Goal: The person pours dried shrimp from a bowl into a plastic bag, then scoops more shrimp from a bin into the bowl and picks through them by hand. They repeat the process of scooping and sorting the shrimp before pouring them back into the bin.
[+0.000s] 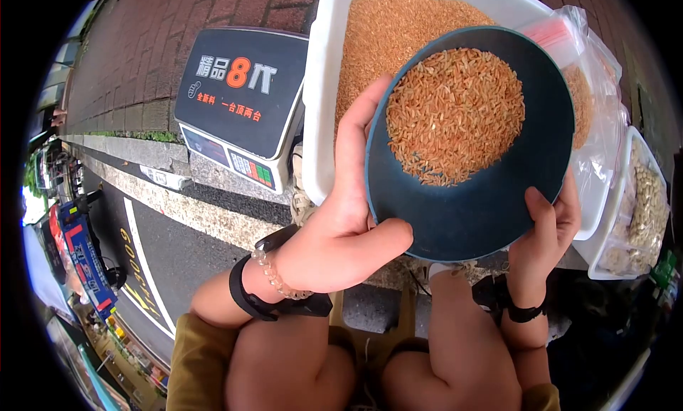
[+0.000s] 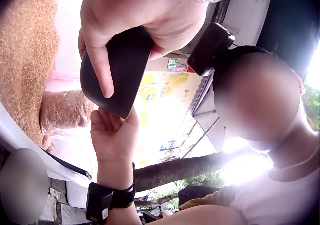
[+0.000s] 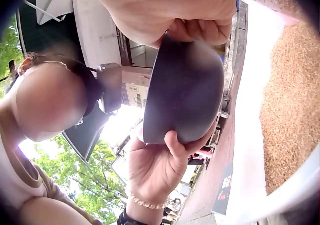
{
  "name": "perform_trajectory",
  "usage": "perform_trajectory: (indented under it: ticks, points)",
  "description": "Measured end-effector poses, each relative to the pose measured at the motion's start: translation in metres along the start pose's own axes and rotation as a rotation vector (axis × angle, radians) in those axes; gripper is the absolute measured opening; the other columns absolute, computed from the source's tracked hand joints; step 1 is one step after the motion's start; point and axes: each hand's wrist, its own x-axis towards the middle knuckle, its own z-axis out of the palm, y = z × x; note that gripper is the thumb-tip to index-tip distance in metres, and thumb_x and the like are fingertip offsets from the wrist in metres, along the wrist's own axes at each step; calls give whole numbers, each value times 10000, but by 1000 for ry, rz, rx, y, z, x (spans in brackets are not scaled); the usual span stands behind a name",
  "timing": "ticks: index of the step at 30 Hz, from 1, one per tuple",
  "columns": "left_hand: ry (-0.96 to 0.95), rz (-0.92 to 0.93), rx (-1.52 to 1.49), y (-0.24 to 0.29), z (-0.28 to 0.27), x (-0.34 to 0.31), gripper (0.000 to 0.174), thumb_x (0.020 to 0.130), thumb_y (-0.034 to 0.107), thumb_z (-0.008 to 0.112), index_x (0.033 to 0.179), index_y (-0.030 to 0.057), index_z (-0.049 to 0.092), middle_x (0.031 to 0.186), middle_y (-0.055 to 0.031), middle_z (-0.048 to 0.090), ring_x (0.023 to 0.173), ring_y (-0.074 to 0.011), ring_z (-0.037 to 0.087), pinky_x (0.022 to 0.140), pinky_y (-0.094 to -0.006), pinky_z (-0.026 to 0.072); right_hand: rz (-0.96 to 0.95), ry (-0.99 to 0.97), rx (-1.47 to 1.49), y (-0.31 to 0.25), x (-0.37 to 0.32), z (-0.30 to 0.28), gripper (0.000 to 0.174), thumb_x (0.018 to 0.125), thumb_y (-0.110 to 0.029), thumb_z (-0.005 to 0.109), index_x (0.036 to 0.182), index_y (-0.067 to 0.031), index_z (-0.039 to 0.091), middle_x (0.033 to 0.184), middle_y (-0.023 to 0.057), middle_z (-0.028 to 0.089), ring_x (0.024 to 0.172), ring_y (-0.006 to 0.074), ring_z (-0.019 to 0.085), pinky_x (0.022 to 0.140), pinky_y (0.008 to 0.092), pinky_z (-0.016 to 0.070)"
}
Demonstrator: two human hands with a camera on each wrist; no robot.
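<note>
A dark blue bowl (image 1: 462,219) is held up in both hands, tilted so its inside faces the head camera. Reddish-brown rice grains (image 1: 455,116) lie heaped toward its far side, leaving the near part of the inside bare. My left hand (image 1: 331,222) grips the left side, thumb at the near rim and fingers along the outside. At the lower right, my right hand (image 1: 546,229) pinches the rim, its thumb over the edge. Both wrist views show the bowl's dark outer wall (image 3: 185,90) with fingers of both hands against it.
Beyond the bowl stands a white tub (image 1: 320,112) of similar grain (image 1: 398,19), with clear plastic bags (image 1: 597,105) at its right. A digital scale (image 1: 238,98) sits to the left. Another white tub (image 1: 601,258) holds bagged pale pieces (image 1: 647,197) at far right. A kerb and road lie left.
</note>
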Motion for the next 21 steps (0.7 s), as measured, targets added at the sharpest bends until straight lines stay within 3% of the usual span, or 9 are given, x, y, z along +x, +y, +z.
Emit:
perform_trajectory:
  ticks: [11,15,17,18,20,21]
  points:
    - [-5,-15,48,-1,-2,-1,808,636,-145,427,1347,85,120,1089,-33,436,954,-100,434,783,-249,369,-15,-43,-4,1,1,-1,495,779,16,542,1229,106,357,1141,113,520,1000,119,503,865,219,359]
    - [-5,-18,9,-1,-2,0,812,633,-143,431,1346,88,120,1114,-34,429,992,-105,422,809,-257,361,9,-63,0,1,1,2,500,773,27,544,1229,107,355,1192,126,485,1044,130,483,896,233,343]
    - [-6,-9,3,-1,-2,1,813,633,-143,432,1346,92,120,1117,-34,430,994,-106,422,809,-257,362,-9,91,-26,-7,1,15,482,773,40,543,1222,96,376,935,59,589,822,67,536,741,171,389]
    - [-6,-26,-3,0,-1,2,825,633,-144,430,1351,99,106,1128,-35,425,996,-109,422,812,-257,362,-8,91,-26,-18,3,13,482,773,40,543,1222,96,376,935,59,589,822,67,536,741,171,389]
    - [-4,-44,-11,1,-1,2,836,633,-145,428,1356,105,91,1139,-35,420,999,-111,422,815,-257,363,-66,-79,-456,-42,4,6,453,774,54,540,1207,81,409,597,-55,473,540,-5,401,542,123,294]
    - [-18,-55,17,0,0,2,849,633,-149,419,1362,112,70,1179,-37,394,1016,-107,414,818,-259,361,-235,65,-541,-40,6,12,430,776,55,540,1192,70,433,491,-101,273,459,-19,210,478,133,160]
